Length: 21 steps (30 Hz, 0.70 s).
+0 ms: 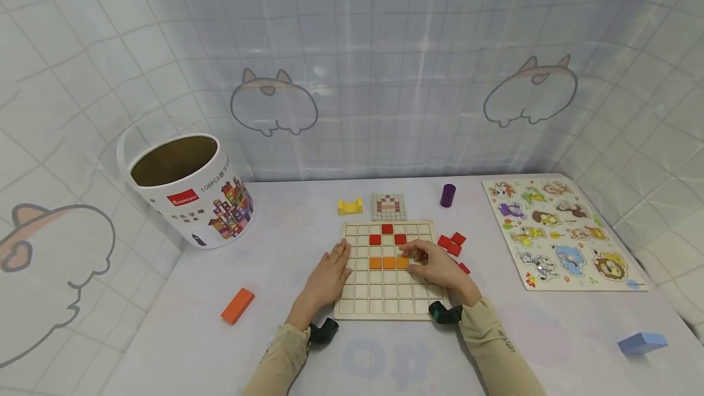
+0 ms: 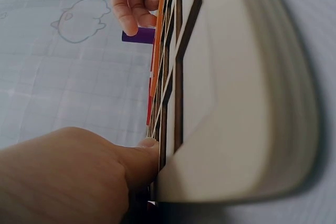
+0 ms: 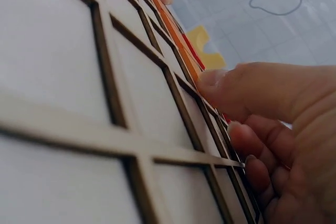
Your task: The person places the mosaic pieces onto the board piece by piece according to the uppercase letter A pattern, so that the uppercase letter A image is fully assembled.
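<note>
A wooden grid board [image 1: 390,307] lies on the table with red tiles [image 1: 387,228] in its upper cells and a row of orange tiles [image 1: 388,263] near the middle. My right hand [image 1: 437,264] is over the board's right half, thumb and index finger at the rightmost orange tile [image 1: 403,263], pinching it at its cell. In the right wrist view the thumb [image 3: 215,82] touches that tile's end, with the other fingers curled below. My left hand [image 1: 328,277] rests on the board's left edge, fingers straight and together.
Loose red tiles [image 1: 453,249] lie right of the board. Behind it are a pattern card [image 1: 388,216], a yellow block [image 1: 350,206] and a purple cylinder [image 1: 448,195]. An animal puzzle [image 1: 530,249], white bucket [image 1: 192,212], orange block [image 1: 238,306] and blue block [image 1: 641,343] stand around.
</note>
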Each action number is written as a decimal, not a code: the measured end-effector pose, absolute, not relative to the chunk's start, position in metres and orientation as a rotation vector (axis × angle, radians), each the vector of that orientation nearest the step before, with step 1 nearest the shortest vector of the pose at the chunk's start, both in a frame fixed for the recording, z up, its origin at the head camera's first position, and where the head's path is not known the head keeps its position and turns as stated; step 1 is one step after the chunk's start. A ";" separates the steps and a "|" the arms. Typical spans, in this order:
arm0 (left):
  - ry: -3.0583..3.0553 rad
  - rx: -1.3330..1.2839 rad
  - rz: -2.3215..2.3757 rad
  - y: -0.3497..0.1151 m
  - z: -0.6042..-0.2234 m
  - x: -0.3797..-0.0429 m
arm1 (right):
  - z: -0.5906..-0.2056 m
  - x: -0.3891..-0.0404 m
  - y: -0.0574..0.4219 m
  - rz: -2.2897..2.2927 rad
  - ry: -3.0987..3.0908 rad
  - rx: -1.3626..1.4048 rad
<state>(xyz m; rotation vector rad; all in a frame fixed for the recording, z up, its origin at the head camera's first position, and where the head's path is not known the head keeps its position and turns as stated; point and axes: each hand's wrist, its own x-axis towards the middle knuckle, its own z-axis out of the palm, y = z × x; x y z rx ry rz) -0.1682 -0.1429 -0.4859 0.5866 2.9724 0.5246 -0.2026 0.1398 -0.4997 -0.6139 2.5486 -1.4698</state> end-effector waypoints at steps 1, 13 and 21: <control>2.972 0.586 0.526 -0.143 -0.486 -0.168 | -0.499 -0.203 0.140 -1.480 2.559 -0.603; 2.974 0.587 0.500 -0.144 -0.487 -0.169 | -0.490 -0.208 0.174 -1.647 2.740 -0.374; 2.974 0.601 0.497 -0.144 -0.486 -0.169 | -0.498 -0.211 0.213 -1.618 2.834 -0.090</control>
